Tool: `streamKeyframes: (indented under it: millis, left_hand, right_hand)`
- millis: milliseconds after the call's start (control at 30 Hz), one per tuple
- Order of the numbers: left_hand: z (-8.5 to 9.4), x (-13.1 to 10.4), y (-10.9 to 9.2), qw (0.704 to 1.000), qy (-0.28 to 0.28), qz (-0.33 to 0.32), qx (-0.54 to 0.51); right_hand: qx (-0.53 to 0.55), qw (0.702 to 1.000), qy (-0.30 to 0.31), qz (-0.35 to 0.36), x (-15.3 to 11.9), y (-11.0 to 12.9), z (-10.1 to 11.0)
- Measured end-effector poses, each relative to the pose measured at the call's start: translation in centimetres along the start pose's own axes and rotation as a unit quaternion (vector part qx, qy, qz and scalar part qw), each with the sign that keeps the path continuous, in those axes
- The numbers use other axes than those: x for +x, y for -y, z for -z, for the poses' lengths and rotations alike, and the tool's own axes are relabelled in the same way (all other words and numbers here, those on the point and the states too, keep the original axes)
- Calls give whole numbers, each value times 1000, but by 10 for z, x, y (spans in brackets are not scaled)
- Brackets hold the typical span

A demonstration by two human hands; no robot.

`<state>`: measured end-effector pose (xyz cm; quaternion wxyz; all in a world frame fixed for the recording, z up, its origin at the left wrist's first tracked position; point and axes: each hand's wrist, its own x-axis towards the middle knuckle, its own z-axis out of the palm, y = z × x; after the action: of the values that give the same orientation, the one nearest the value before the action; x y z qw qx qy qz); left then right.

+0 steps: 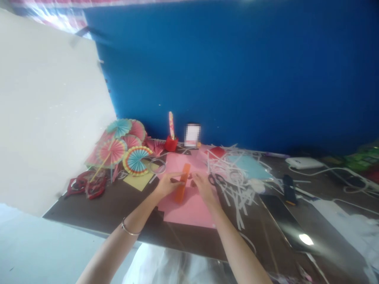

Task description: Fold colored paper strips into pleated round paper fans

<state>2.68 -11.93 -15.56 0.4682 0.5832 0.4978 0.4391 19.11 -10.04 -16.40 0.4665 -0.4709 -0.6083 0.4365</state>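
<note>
My left hand (170, 185) pinches a narrow strip of folded orange paper (181, 193) near its middle. The strip is tilted, its far end leaning right, over a large pink paper sheet (189, 211). Just right of the strip is my right hand (202, 187), its fingers bent and drawn together. Whatever lies between those fingertips is too blurred to make out. Dark-handled scissors (217, 180) lie beside my right hand. To the left, a roll of clear tape (157, 165) rests near a yellow paper sheet (140, 180).
Pleated paper fans (137, 161) and a red-framed item (89, 184) crowd the left side. White paper strips (241, 197) spread over a light blue sheet (248, 165) at right. A dark phone-like slab (286, 221) and cables lie farther right. A blue wall (225, 71) stands behind.
</note>
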Motion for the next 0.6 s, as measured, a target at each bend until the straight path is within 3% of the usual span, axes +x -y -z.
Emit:
streamKeyframes:
  millis: [167,433,600]
  left_hand:
    - [1,0,5,999,28,-21,-6]
    - [0,0,7,999,32,-19,-7]
    - [0,-1,5,999,35,-22,-29]
  right_hand:
    - [-35,998,53,28,-3,0,-5]
    - [-41,998,30,47,-3,1,-6]
    - [-34,997,50,42,-4,2,-8]
